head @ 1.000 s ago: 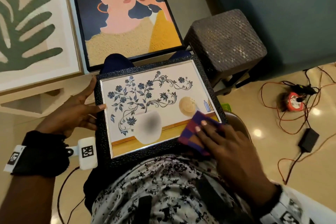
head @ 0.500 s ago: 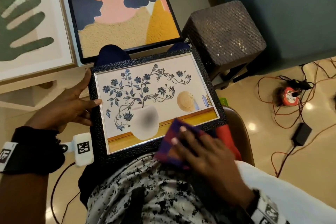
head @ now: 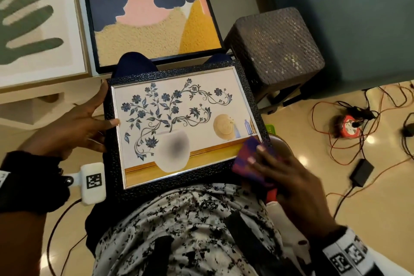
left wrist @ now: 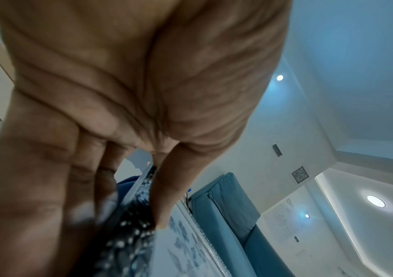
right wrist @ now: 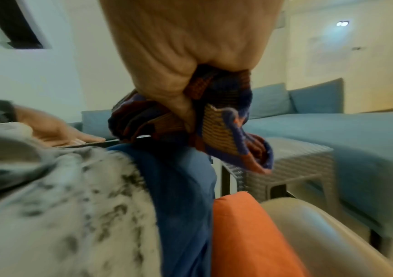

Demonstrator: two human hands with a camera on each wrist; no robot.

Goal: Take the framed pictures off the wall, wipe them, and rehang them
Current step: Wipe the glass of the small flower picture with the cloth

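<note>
Head view: the flower picture (head: 179,123) lies across the lap, left hand (head: 74,127) gripping its left edge, right hand (head: 289,177) bunching the cloth (head: 248,159) at its lower right corner. Left wrist: fingers (left wrist: 164,187) clasp the frame (left wrist: 129,230). Right wrist: cloth (right wrist: 216,131) clenched in the grip.

You're in home living room, probably: blue sofa (right wrist: 333,131) at 2 o'clock, wicker stool (head: 275,51) at 1, recessed ceiling lights (left wrist: 376,201).

leaf picture (head: 33,18) cropped, vase (head: 172,150) blurred
</note>
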